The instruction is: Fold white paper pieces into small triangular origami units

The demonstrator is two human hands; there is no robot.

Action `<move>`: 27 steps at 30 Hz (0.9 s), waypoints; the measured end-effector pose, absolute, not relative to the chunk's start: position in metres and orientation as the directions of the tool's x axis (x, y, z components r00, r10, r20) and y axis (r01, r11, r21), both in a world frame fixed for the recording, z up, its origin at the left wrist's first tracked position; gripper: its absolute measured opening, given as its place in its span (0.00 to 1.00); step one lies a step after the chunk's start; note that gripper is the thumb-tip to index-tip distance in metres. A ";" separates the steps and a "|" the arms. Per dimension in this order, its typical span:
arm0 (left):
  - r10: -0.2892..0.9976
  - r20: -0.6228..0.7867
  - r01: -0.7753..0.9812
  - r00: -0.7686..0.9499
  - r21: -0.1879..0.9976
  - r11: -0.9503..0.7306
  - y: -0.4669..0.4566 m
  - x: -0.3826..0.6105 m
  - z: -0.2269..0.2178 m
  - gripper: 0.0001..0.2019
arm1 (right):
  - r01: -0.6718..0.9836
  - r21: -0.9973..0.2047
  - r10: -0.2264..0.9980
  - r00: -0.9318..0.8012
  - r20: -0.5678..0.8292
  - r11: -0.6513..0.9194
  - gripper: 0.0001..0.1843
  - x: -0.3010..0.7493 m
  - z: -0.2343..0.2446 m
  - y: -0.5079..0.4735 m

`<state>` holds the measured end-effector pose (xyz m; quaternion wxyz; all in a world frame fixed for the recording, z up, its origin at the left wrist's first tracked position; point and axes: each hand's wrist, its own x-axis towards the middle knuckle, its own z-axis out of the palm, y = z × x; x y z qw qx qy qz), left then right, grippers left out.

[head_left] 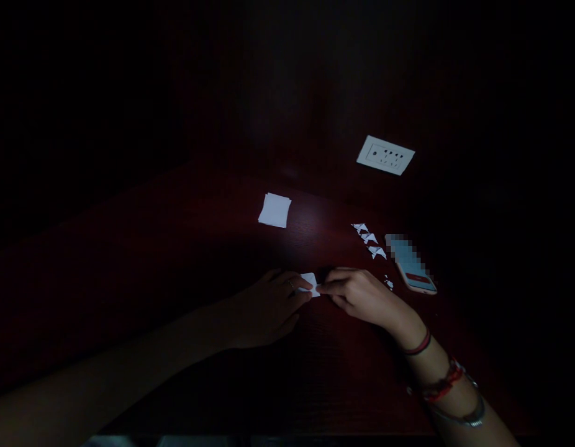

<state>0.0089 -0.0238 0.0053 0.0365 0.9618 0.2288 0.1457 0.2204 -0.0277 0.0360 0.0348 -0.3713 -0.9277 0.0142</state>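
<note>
A small piece of white folded paper [310, 280] lies on the dark red table between my hands. My left hand [273, 307], with a ring on one finger, grips its left side, thumb and index fingertips pressed down on it. From the right, my right hand [357, 292] meets the paper's edge with its index fingertip, the other fingers curled under and partly hidden. Three small folded paper figures [368, 238] sit in a row beyond my right hand. Farther back rests a stack of square white paper sheets [275, 210].
A phone [413, 264] in a light case lies right of the paper figures, its screen lit. Small white scraps [389, 283] are scattered near my right hand. A white wall socket [385, 155] is behind the table [176, 248]. The surroundings are very dark.
</note>
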 end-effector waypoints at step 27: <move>0.437 0.251 0.414 0.864 0.143 -0.899 -0.019 0.008 0.002 0.17 | 0.705 -0.104 0.711 -0.701 0.051 0.702 0.21 0.226 0.033 -0.029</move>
